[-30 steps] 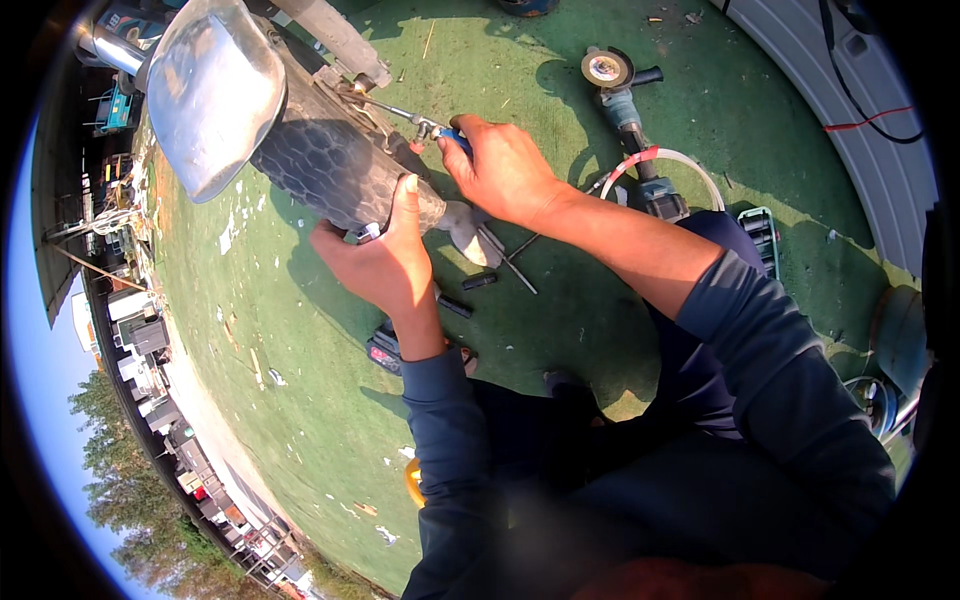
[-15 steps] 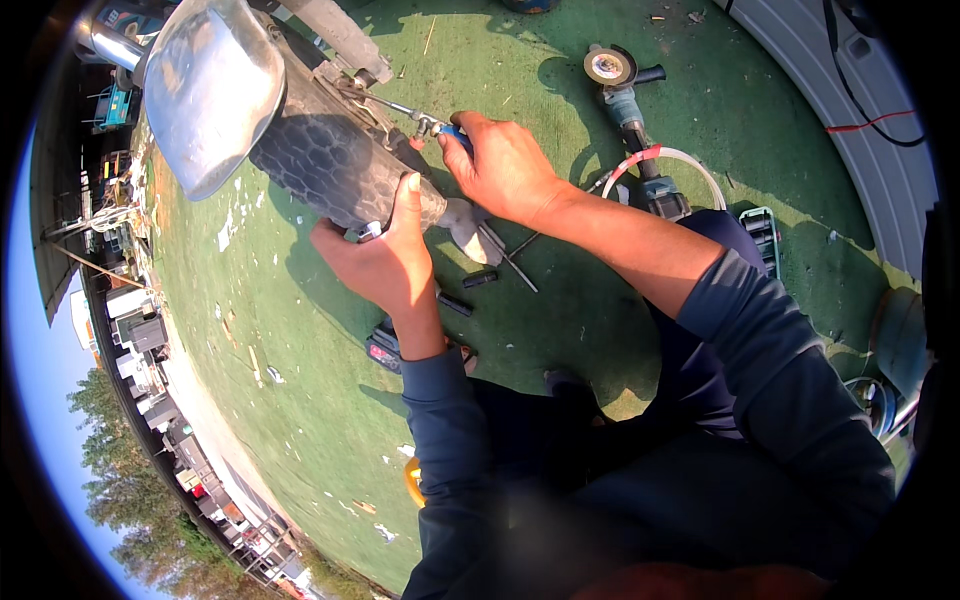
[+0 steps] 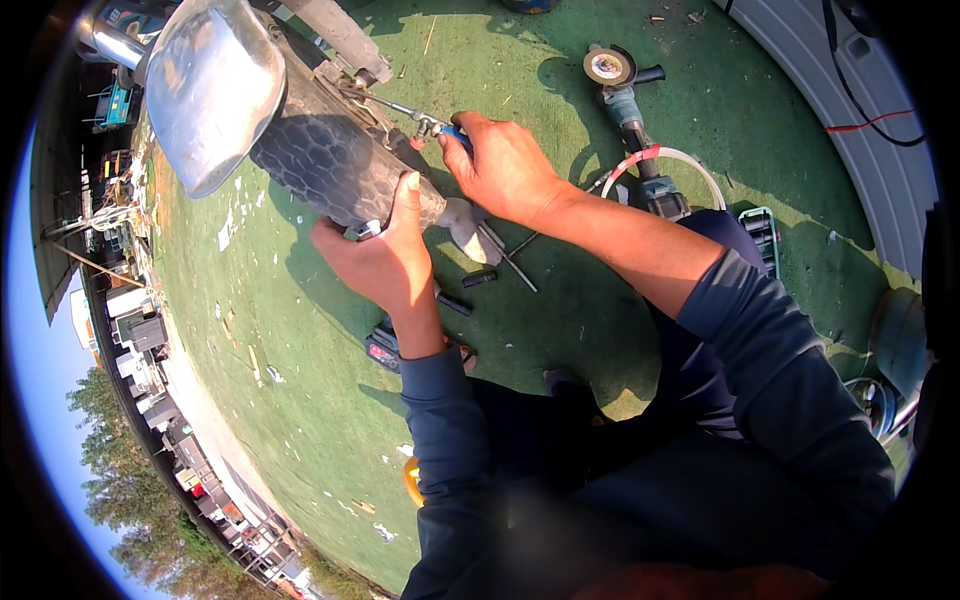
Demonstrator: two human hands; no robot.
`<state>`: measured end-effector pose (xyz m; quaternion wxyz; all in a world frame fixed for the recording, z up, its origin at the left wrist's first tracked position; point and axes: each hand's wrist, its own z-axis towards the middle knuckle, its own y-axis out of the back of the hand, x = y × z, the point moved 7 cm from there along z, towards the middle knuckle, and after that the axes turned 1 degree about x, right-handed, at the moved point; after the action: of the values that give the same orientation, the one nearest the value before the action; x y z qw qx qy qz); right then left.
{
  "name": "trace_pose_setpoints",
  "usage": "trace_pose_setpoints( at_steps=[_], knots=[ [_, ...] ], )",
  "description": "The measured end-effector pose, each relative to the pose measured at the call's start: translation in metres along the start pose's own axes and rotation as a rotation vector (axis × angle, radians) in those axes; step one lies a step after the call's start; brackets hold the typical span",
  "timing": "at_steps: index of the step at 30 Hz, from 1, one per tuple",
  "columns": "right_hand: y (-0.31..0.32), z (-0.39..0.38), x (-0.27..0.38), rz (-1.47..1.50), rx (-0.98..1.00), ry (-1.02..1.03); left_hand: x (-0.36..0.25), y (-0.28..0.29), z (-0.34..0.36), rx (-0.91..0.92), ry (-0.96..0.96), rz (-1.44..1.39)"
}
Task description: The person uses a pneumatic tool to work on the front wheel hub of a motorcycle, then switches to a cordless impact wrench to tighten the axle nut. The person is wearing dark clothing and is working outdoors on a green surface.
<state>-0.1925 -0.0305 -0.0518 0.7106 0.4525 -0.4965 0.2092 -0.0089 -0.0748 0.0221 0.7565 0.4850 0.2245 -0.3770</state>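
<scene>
A tyre [image 3: 320,160] with dark, block-patterned tread slants across the upper left, below a shiny metal fender [image 3: 215,95]. My left hand [image 3: 385,250] grips the tyre's near end, thumb up along its side and fingers curled under it. My right hand [image 3: 500,165] is closed round the blue handle of a tool [image 3: 425,123] with a jointed metal shaft. That shaft runs to metal parts beside the tyre; its tip is hard to make out there. Just past the tyre's near end lie a pale cloth or glove [image 3: 472,238] and thin metal rods [image 3: 515,265].
An angle grinder [image 3: 625,115] lies on the green floor [image 3: 480,60] at the upper right, beside a pale hose loop [image 3: 715,180]. A green case [image 3: 762,240] stands near my right knee. Short black cylinders [image 3: 480,279] and a dark tool [image 3: 383,347] are by my left forearm.
</scene>
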Motion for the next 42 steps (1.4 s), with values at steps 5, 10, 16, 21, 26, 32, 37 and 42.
trace_pose_setpoints(
  at_steps=[5,10,16,21,26,32,37,42],
  knots=[
    [0.0004,-0.0002,0.0001,-0.007,0.0,-0.002,0.0006,-0.0007,0.0002,0.004,-0.013,-0.045],
    [0.0009,-0.0003,0.0006,-0.006,-0.006,0.004,0.0007,-0.0008,0.0006,0.012,-0.009,-0.046],
    [0.001,-0.0004,0.0001,0.008,-0.026,0.019,0.0004,-0.0016,0.0,0.01,0.006,-0.101],
    [-0.0021,0.0005,-0.0051,0.004,-0.057,0.032,0.0009,-0.0022,0.0006,0.021,0.004,-0.082],
    [-0.003,0.0009,-0.0031,0.011,-0.064,0.048,0.0051,0.0013,0.0013,0.004,0.014,-0.009],
    [-0.0018,0.0005,-0.0044,0.008,-0.08,0.054,-0.0002,0.0014,0.0004,0.001,0.029,-0.009],
    [0.0007,-0.0005,0.0011,0.018,-0.048,0.041,-0.002,0.0037,0.0,-0.003,0.046,0.018],
    [0.0023,0.0,-0.001,0.006,-0.077,0.04,-0.0036,0.0037,-0.0007,0.015,0.077,0.036]
  ],
)
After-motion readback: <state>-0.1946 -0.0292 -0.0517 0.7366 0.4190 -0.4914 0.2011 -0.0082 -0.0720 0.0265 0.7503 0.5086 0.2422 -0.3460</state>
